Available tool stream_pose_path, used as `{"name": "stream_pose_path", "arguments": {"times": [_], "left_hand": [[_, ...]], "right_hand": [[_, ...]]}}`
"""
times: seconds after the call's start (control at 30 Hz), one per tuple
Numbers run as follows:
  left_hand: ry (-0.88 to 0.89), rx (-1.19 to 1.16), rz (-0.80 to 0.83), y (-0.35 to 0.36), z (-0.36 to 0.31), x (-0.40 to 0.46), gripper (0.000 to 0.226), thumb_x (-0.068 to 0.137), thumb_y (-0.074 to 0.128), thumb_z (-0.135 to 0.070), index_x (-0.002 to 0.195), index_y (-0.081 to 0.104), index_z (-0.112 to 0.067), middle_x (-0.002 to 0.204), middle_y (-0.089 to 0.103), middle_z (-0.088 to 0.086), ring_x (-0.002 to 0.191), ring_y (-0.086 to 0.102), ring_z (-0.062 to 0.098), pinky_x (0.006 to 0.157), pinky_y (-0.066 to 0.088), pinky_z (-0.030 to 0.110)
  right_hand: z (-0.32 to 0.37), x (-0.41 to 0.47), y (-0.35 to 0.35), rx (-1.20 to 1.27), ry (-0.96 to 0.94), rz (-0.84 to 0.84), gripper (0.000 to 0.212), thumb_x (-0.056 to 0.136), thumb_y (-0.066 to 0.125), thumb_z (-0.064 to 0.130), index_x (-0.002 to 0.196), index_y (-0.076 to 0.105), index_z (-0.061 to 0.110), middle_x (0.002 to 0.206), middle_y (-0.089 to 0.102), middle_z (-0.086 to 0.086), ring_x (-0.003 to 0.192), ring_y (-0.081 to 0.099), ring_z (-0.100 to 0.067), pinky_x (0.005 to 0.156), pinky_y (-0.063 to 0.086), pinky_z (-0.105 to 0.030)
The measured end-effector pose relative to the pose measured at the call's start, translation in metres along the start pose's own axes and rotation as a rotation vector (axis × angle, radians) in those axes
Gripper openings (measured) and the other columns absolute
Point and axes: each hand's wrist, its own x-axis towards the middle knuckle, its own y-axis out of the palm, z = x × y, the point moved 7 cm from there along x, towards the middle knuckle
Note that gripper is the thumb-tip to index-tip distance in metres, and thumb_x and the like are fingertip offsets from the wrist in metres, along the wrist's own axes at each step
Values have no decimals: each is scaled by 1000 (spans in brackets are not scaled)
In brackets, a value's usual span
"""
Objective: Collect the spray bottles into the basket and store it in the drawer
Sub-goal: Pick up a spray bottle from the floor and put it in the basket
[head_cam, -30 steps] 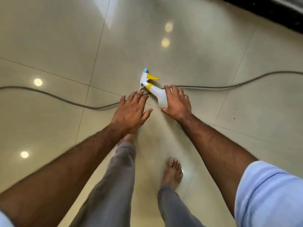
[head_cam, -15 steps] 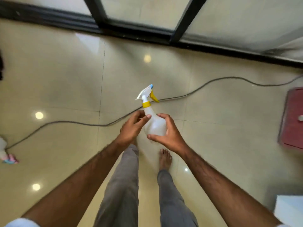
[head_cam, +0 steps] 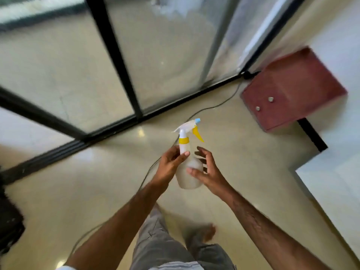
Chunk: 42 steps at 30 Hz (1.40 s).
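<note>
A white spray bottle with a yellow collar, yellow trigger and blue nozzle tip is held upright in the air at the frame's middle. My left hand grips it at the neck and shoulder. My right hand is beside the bottle's body with fingers spread, its thumb touching the front of the bottle. No basket is in view. A dark red cabinet with two metal knobs stands on the floor at the upper right.
A grey cable runs over the tiled floor from the cabinet's corner toward me. Black-framed glass doors fill the top. A white wall corner juts in at the right. A dark object sits at the left edge.
I have stood up and turned right with the bottle lifted off the floor. My right hand has opened off the bottle; the left hand now holds it. The red cabinet has come closer.
</note>
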Motion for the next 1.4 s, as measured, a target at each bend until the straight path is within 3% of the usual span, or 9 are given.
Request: {"name": "stream_pose_path", "arguments": {"times": [0.2, 0.3, 0.47, 0.6, 0.8, 1.0, 1.13, 1.27, 1.4], "left_hand": [[-51, 361, 587, 204, -16, -23, 35, 95, 58, -38, 113, 68, -10, 104, 71, 15, 90, 68, 23, 77, 53, 32], [-48, 483, 785, 307, -5, -38, 35, 97, 56, -37, 116, 68, -10, 106, 71, 10, 95, 68, 23, 80, 53, 30], [27, 656, 909, 459, 26, -43, 37, 90, 67, -43, 124, 67, -28, 126, 69, -3, 120, 63, 18, 100, 49, 32], [203, 909, 940, 560, 56, -42, 70, 74, 85, -41, 131, 45, -47, 139, 46, -17, 127, 45, -3, 102, 38, 26], [289, 1045, 1041, 714, 95, -22, 90, 64, 91, -42, 137, 39, -32, 130, 52, -8, 114, 56, 14, 87, 52, 25], [71, 969, 1299, 850, 125, 21, 68, 72, 89, -18, 122, 45, -29, 120, 57, -9, 109, 60, 9, 75, 54, 16], [35, 1065, 1447, 935, 139, 53, 81, 67, 90, -28, 132, 43, -24, 126, 56, -5, 114, 59, 12, 87, 53, 24], [32, 1105, 1489, 1008, 156, 73, 87, 64, 89, -36, 136, 40, -24, 131, 54, -5, 119, 56, 14, 97, 54, 35], [14, 1114, 1473, 1075, 184, 103, 78, 74, 87, -28, 133, 36, -37, 129, 48, -18, 120, 52, 12, 94, 53, 24]], "right_hand": [[-6, -95, -178, 280, -71, -202, 40, 94, 62, 35, 133, 58, 30, 138, 61, 10, 128, 56, -10, 111, 41, -36], [-27, -152, -255, 313, -119, -253, 30, 96, 61, 25, 127, 64, 25, 133, 65, 9, 123, 60, -15, 100, 44, -34], [-78, -245, -378, 411, -135, -510, 29, 92, 68, 17, 121, 67, 17, 123, 70, 3, 115, 65, -14, 101, 50, -26], [-111, -298, -461, 467, -117, -805, 25, 92, 69, 15, 116, 70, 23, 107, 74, 12, 98, 68, -5, 89, 52, -18], [-170, -336, -577, 481, -32, -1206, 29, 91, 70, 26, 118, 68, 17, 113, 73, -5, 106, 68, -20, 103, 51, -45], [-215, -351, -700, 353, 31, -1016, 59, 73, 86, 17, 120, 59, 40, 114, 69, 9, 101, 65, -15, 76, 60, -26], [-245, -361, -777, 327, 89, -1019, 49, 78, 83, 19, 124, 65, 28, 118, 70, 2, 105, 64, -28, 89, 56, -43], [-272, -366, -846, 359, 128, -1036, 36, 82, 80, 22, 117, 68, 27, 112, 72, 2, 103, 64, -26, 86, 54, -34], [-314, -365, -919, 392, 150, -1059, 38, 82, 79, 20, 118, 68, 11, 114, 72, -9, 107, 66, -26, 95, 53, -39]]}}
